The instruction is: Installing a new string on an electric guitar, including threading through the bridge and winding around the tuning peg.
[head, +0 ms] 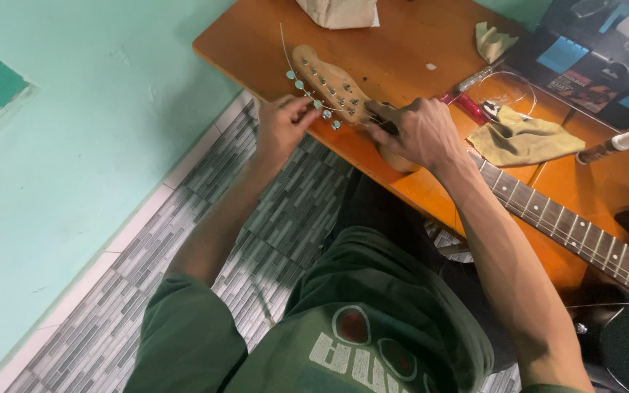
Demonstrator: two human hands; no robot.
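My left hand point(284, 125) sits left of centre in the upper half of the frame, fingers pinched shut on one of the small metal tuning pegs point(317, 105) along the lower edge of the guitar head point(327, 84). My right hand point(418, 132) lies just right of it, near the top middle, curled over the spot where the head meets the guitar neck point(569, 231); the fingers are bent down and closed against the wood and the string point(283, 45) there, though I cannot tell exactly what they pinch. The loose end of that thin wire string curves up past the tip of the head toward the top edge.

The guitar head lies on the orange wooden table point(256, 36), pointing to the upper left, and the neck runs down to the lower right corner, where the dark body shows. Right of my right hand, a folded yellowish cloth point(520, 140) rests on the table, with a red-handled tool point(467, 105) just above it and a dark bottle with a white cap point(620, 143) farther right. Below the table edge is grey patterned floor tile point(271, 218), and my green shirt point(358, 327) fills the bottom middle.
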